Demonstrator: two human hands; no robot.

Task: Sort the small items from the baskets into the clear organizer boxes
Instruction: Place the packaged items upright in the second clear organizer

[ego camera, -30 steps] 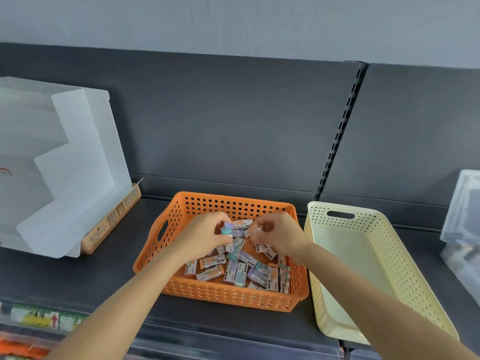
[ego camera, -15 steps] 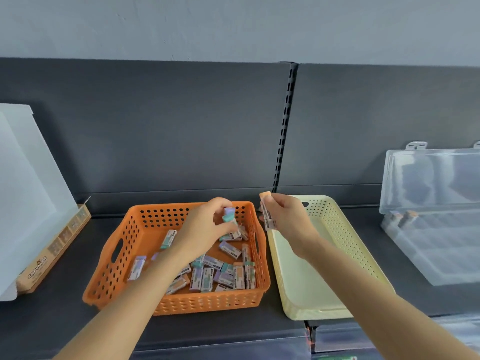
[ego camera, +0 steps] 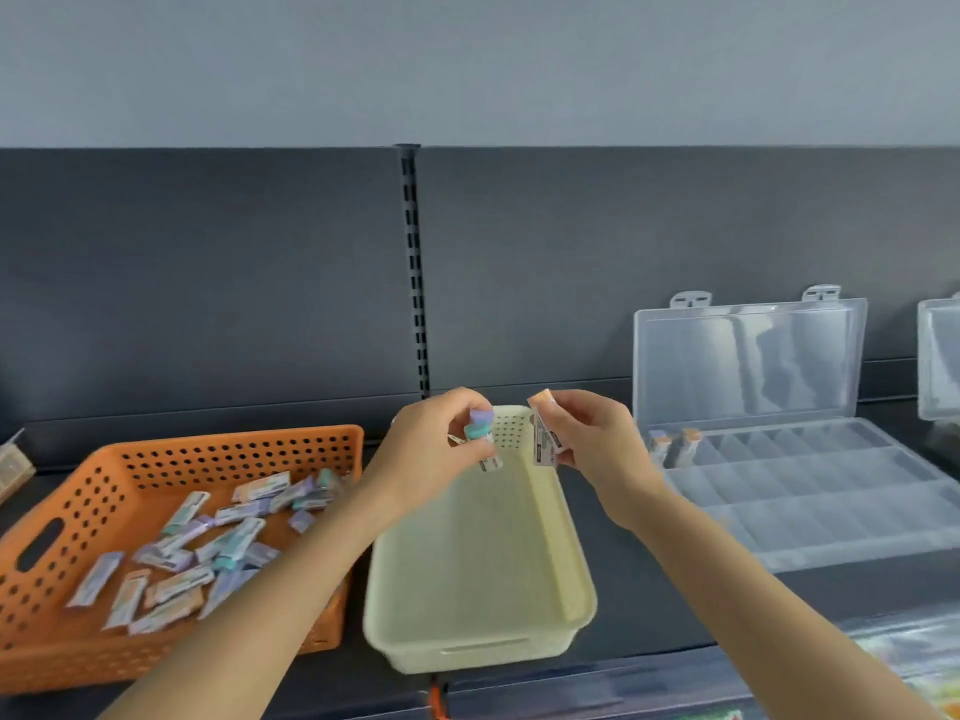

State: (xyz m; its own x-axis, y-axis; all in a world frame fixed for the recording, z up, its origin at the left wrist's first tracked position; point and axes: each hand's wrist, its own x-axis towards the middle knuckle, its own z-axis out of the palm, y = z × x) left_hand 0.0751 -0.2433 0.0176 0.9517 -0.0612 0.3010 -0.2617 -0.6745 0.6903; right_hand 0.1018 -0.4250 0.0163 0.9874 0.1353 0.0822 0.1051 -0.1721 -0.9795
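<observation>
An orange basket [ego camera: 218, 449] at the left holds several small wrapped erasers [ego camera: 208, 543]. My left hand [ego camera: 426, 449] pinches a few erasers with purple and teal ends [ego camera: 480, 431] above the pale yellow basket [ego camera: 571, 579]. My right hand [ego camera: 597, 439] grips a few erasers with orange ends [ego camera: 543, 433] beside it. At the right a clear organizer box [ego camera: 810, 491] lies open, its lid leaning on the back panel, with a few orange-ended erasers [ego camera: 675, 446] standing in its far-left compartment.
The baskets and box sit on a dark shelf [ego camera: 649, 605] against a dark back panel with a slotted upright [ego camera: 415, 283]. A second clear box [ego camera: 940, 356] shows at the right edge. A cardboard box corner [ego camera: 13, 465] sits far left.
Both hands have moved right from the orange basket to above the yellow basket, each carrying its erasers. The view has turned right, bringing the organizer box fully into sight.
</observation>
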